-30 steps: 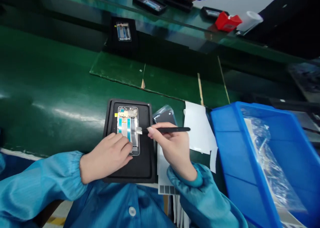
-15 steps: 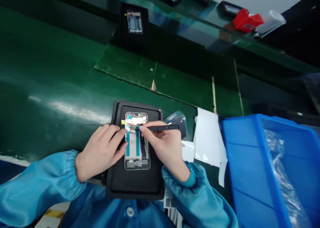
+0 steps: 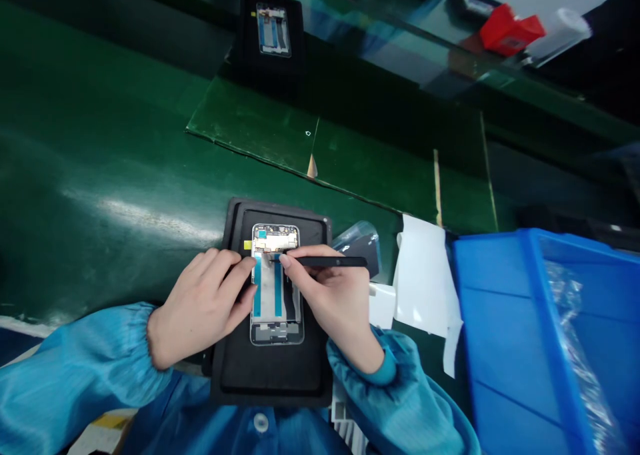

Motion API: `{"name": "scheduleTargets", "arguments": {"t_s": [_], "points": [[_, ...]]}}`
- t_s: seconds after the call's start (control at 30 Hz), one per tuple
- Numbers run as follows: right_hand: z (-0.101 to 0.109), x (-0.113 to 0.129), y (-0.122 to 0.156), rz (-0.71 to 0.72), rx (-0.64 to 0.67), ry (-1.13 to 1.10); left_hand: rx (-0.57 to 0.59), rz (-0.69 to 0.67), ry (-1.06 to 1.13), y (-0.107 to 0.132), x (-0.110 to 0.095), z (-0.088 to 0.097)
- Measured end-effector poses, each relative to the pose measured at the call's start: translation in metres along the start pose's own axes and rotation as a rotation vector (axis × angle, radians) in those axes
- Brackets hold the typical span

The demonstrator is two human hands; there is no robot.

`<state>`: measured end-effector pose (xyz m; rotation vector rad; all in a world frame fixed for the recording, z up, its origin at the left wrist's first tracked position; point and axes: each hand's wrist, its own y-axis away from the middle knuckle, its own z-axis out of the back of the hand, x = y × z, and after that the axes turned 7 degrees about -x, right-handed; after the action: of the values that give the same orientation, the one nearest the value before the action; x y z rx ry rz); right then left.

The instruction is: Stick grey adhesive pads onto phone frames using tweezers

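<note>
Black tray [image 3: 273,378]: phone [image 3: 271,294]. Right fingers [image 3: 316,250] pinch tool [image 3: 336,262]; left fingers [image 3: 236,275] slightly parted, phone's nine o'clock. Bin [image 3: 505,335], three o'clock: plastic [image 3: 575,328].

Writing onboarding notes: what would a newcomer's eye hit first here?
Probably the big blue plastic bin at lower right, with crumpled clear plastic inside. Then the opened smartphone on a black tray at lower centre, the left hand at its left edge, the right hand holding a slim black tool over it. The red holder at top right also pops.
</note>
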<state>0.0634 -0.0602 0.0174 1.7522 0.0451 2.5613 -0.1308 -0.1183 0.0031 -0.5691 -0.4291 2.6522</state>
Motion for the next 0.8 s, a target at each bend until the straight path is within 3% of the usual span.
{"name": "scheduleTargets", "arguments": {"t_s": [0.8], "points": [[-0.0003,-0.0016,0.0007,0.020,0.007,0.005,0.010,-0.008,0.000,0.0000,0.0006,-0.0001]]}}
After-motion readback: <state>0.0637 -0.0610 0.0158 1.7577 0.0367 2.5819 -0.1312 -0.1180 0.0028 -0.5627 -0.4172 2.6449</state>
